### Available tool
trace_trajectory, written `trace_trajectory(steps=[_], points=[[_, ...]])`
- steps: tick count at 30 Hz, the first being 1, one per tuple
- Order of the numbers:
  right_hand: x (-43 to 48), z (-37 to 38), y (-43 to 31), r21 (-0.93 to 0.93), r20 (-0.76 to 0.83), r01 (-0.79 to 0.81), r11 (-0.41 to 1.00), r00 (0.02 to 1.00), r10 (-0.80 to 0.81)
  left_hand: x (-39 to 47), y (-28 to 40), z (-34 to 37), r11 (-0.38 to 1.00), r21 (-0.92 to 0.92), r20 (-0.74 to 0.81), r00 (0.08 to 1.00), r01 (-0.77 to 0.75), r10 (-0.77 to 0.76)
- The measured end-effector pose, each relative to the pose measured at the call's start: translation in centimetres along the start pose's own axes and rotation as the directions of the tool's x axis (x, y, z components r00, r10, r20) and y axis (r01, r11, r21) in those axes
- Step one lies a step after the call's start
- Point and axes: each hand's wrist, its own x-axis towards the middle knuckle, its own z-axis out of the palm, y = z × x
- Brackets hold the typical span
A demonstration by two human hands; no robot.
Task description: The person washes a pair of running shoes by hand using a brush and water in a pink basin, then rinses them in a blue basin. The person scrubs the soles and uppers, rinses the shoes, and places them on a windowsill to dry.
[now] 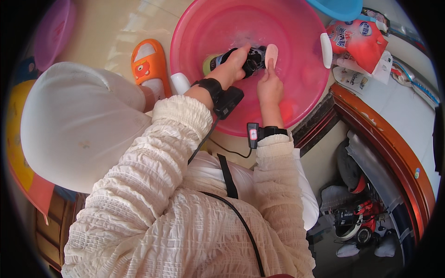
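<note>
A large pink plastic basin [306,100] with white handles stands on the floor before me, with water in it. Over it, my left hand [237,63] grips a dark shoe [255,62] with a yellow-green end at the left. My right hand [270,85] holds a pale pink scrubbing brush [272,55] by its lower end, at the shoe's right end. The side of the brush that faces the shoe is hidden. Both wrists carry black straps with small devices.
An orange slipper [163,59] on a foot is left of the basin. Blue [339,8] and purple [55,34] basins lie farther out. A red detergent bag [361,41] lies at the right, above a wooden-edged doorway [389,135] with shoes beyond.
</note>
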Motion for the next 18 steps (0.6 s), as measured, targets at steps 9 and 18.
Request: trace_trajectory(steps=[9,18], points=[[-0.4,-0.3,0.4,-0.062,0.000,0.057,0.996,0.998,-0.057,-0.2,-0.3,-0.7,0.998,0.014,0.048,0.997,0.055,-0.056],[-0.1,0.3,1.0,-0.175,-0.034,0.123,0.977,0.991,-0.131,1.2,-0.8,-1.7,0.995,-0.032,-0.064,0.993,0.096,-0.098]])
